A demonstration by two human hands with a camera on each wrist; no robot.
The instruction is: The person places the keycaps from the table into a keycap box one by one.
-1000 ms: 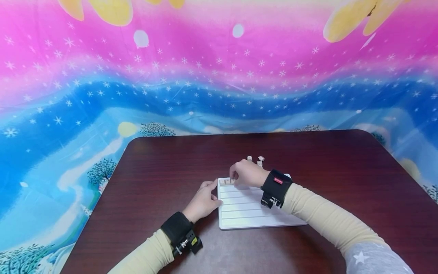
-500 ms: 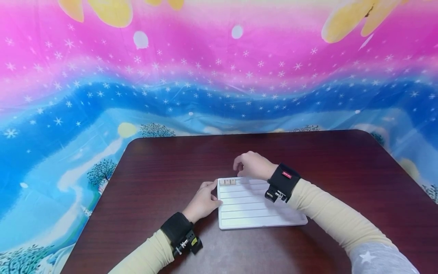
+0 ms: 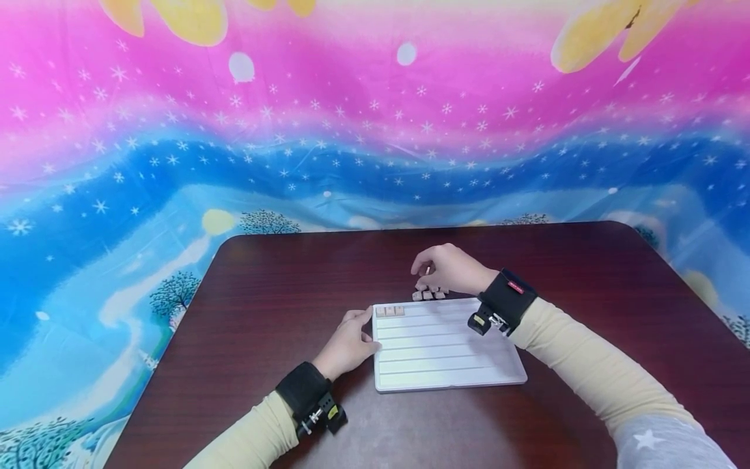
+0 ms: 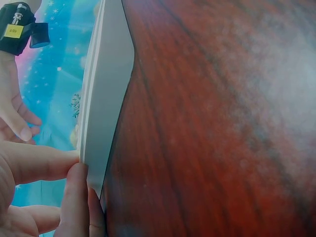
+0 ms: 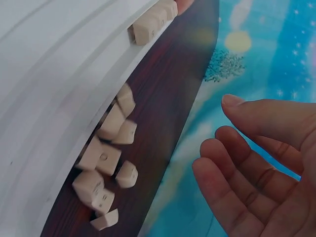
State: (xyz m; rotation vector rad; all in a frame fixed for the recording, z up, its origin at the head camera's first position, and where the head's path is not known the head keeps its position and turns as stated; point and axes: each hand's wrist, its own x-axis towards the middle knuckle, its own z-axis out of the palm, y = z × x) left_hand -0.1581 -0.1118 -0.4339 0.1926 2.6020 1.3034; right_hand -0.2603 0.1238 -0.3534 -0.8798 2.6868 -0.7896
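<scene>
Snow-speckled pink and blue cloth (image 3: 375,140) hangs behind the dark red-brown table (image 3: 293,273), a painted tree (image 3: 174,290) showing at left. Next comes the left hand (image 3: 347,346), its fairly straight fingers and thumb touching the left edge of the white ridged tray (image 3: 433,358); light, even pressure there should stop it sliding. Just inside that tray's far left corner, three beige pieces (image 3: 390,311) sit side by side, like keycaps. Farther right, beyond the far edge, loose pieces (image 5: 106,157) lie heaped on the table, some tipped over. Above them hovers the right hand (image 3: 454,268), thumb parted from loosely bent fingers, with no piece visible in its grasp; pinching one by opposite sides, clear of its neighbours, would probably work best. Smooth, faintly glossy tabletop runs on to a rounded corner, where the cloth falls in soft folds.
</scene>
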